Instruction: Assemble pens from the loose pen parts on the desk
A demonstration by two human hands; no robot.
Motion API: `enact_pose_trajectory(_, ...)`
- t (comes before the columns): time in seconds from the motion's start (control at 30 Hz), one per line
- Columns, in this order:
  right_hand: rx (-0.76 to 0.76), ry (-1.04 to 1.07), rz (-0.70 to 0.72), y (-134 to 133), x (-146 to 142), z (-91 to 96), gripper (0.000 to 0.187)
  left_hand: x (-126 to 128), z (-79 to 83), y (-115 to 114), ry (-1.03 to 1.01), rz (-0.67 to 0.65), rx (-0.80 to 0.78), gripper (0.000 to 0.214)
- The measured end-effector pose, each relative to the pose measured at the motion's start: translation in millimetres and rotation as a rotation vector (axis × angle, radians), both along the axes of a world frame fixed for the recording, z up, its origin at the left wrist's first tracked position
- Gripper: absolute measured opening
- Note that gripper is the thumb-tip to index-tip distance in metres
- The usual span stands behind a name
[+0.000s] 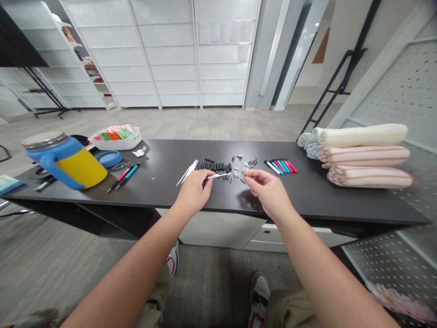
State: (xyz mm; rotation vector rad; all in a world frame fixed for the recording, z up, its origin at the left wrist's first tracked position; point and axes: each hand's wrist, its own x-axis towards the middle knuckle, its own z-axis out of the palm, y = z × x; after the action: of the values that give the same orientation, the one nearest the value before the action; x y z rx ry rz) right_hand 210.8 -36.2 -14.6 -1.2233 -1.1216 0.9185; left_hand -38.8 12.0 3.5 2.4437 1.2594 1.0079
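Dark counter (pixel 164 193) under both grips; left hand (pixel 193 191) clenched around white pen tube (pixel 221 175), seemingly light, stiff and slick, best held mid-shaft; right hand (pixel 268 189), just right of tube tip, pinching small part (pixel 245 179), unidentifiable.

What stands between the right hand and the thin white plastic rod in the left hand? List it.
Nothing blocks the gap. The right hand faces the thin white plastic rod pinched in the left hand; small black and silver parts lie on the black table beneath.

Yellow jug (pixel 80 169), blue handle; striped towels (pixel 367 156).
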Motion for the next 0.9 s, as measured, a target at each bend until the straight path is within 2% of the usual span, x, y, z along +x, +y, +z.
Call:
enact_pose_trajectory(0.43,0.001,-0.009,0.008,2.3,1.2,-3.6,0.037,0.8,-2.0,0.0,0.024,-0.019,0.016,0.019)
enact_pose_trajectory(0.77,-0.007,-0.261,0.026,-2.1,-0.3,0.4,0.037,1.8,-1.2,-1.6,0.050,-0.079,0.066,0.019)
enact_pose_trajectory(0.9,0.007,-0.293,0.027,-0.4,0.4,-2.0,0.039,2.2,-1.0,-1.9,0.061,-0.090,0.065,0.019)
